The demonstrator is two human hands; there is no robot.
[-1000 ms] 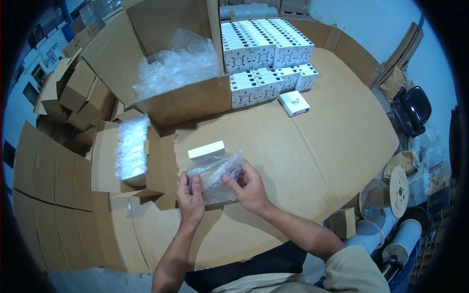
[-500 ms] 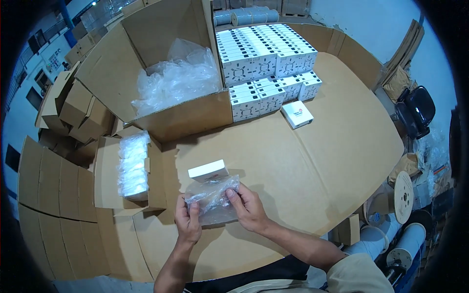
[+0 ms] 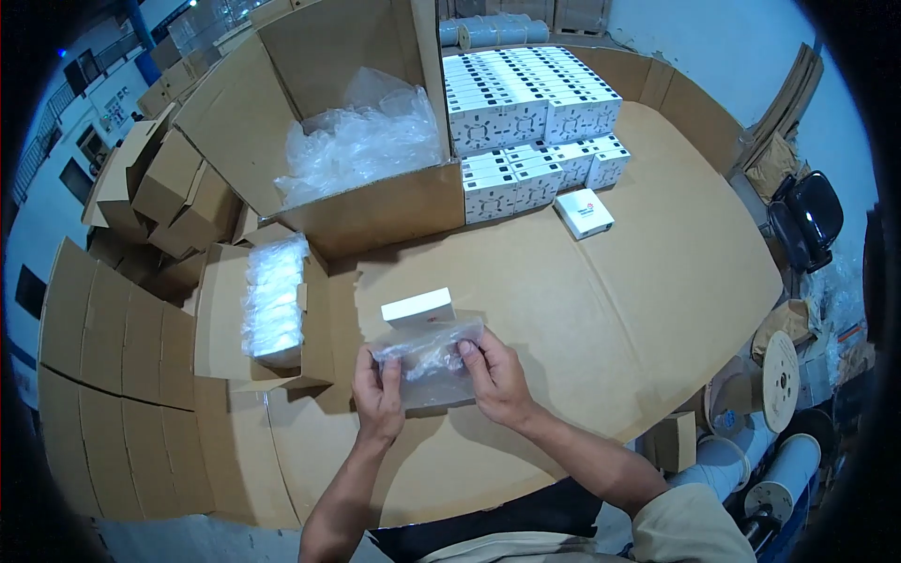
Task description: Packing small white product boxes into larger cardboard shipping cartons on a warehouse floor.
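Observation:
Between my two hands I hold a clear bubble-wrap bag (image 3: pixel 434 373), spread flat above the cardboard-covered table. My left hand (image 3: pixel 378 389) pinches its left side between thumb and fingers. The upper right edge is gripped by my right hand (image 3: pixel 497 375), thumb on top. Just beyond the bag lies a small white box (image 3: pixel 418 307), its near lower part partly covered by the clear plastic. I cannot tell whether the bag's mouth is spread apart.
To the left, an open carton (image 3: pixel 314 328) holds a row of wrapped items (image 3: pixel 275 296). Behind it a large carton (image 3: pixel 375 211) contains loose plastic bags (image 3: pixel 361 136). Stacked white boxes (image 3: pixel 511 117) stand at the back, with a single white box (image 3: pixel 584 215) before them. Cable spools (image 3: pixel 779 383) are at the right.
The bag looks flatter and more stretched out between my hands. The whole scene has shifted slightly right and up in the view.

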